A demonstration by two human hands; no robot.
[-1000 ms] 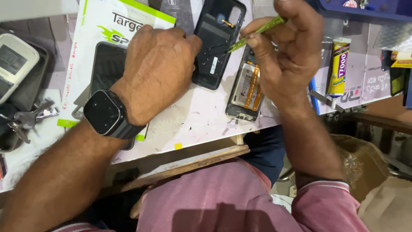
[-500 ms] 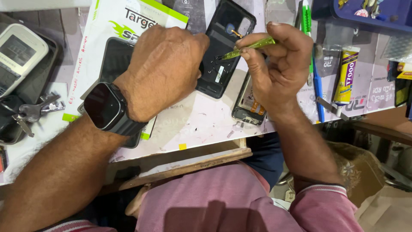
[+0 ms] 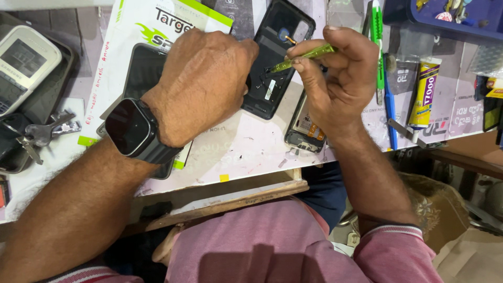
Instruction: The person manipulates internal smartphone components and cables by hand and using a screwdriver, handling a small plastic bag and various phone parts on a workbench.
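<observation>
My left hand (image 3: 204,84) presses the black phone cover (image 3: 277,63) flat on the desk (image 3: 236,152) while my right hand's fingers (image 3: 306,68) pinch the green tool (image 3: 301,56), best kept shallow and light inside the cover.

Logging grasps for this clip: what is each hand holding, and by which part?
Right hand pinches the green tool near its upper end. Left hand presses the black phone back cover at its left edge.
</observation>
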